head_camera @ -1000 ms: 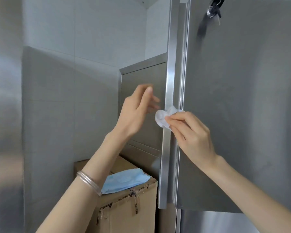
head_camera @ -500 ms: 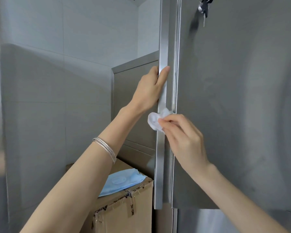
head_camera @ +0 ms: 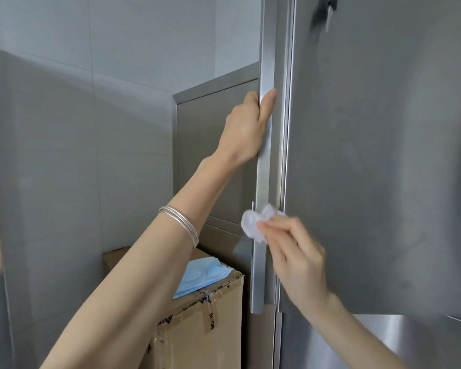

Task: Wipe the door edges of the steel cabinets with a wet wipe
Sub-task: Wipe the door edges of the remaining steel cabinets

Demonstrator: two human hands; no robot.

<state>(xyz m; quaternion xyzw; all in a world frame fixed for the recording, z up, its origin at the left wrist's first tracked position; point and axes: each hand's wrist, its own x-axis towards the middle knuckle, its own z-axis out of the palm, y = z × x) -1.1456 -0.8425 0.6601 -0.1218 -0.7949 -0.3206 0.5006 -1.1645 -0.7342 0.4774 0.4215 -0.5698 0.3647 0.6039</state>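
Observation:
An open steel cabinet door shows me its narrow vertical edge (head_camera: 264,62), running from the top of the view down to a lower corner near the middle. My left hand (head_camera: 246,129) grips that edge at mid height, thumb on the front face, fingers wrapped behind. My right hand (head_camera: 293,251) pinches a crumpled white wet wipe (head_camera: 253,225) and presses it against the same edge, lower down. A second steel door (head_camera: 383,169) fills the right side, closed, with a key (head_camera: 330,6) hanging in its lock at the top.
A taped cardboard box (head_camera: 205,323) stands below the open door, with a blue face mask (head_camera: 200,275) lying on top. A lower steel cabinet (head_camera: 213,134) sits behind the door. Grey tiled wall (head_camera: 91,102) fills the left.
My left hand, loose in the air a second ago, has taken hold of the door edge. My right hand and the wipe have slid a little down the edge.

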